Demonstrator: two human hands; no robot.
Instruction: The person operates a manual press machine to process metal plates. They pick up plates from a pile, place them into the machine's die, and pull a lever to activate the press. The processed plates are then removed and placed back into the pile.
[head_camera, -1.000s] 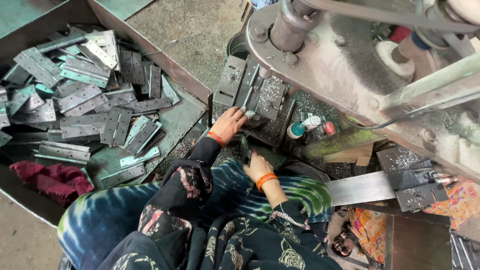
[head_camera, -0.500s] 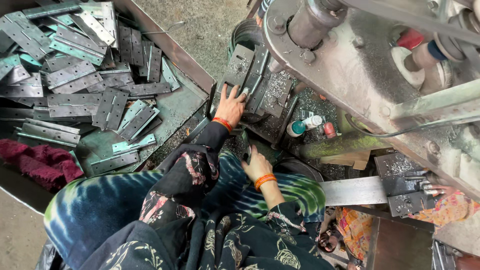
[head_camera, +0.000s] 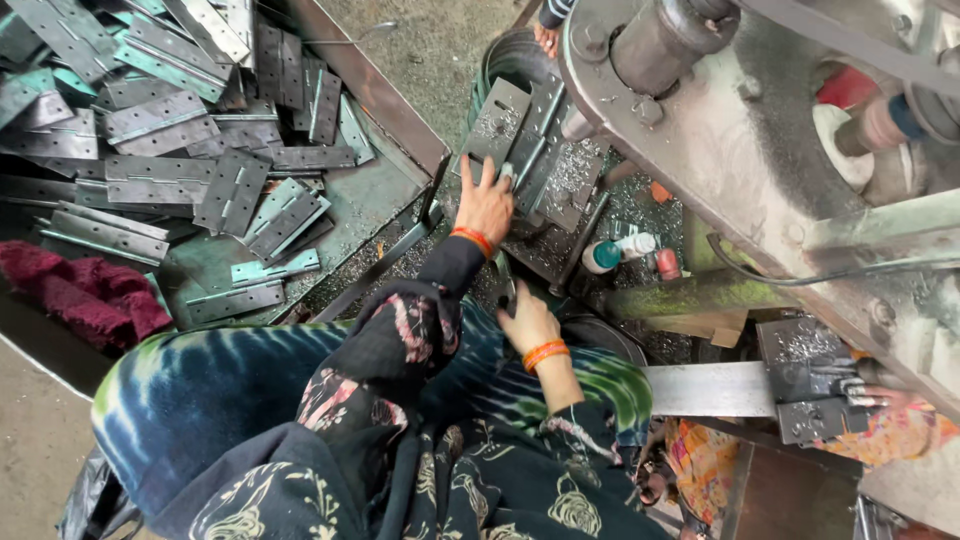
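Steel hinge plates (head_camera: 520, 150) stand stacked on edge just beyond the person's left hand (head_camera: 485, 205), their long sides running up and away from the wrist toward the machine (head_camera: 760, 150). That hand lies flat on the stack, fingers spread and extended, touching the plates without closing on any of them. The right hand (head_camera: 528, 320) sits nearer the lap, well short of the stack, loosely curled around something dark I cannot make out. Off to the left, apart from both hands, a tray (head_camera: 390, 190) holds a loose heap of hinges (head_camera: 200, 150).
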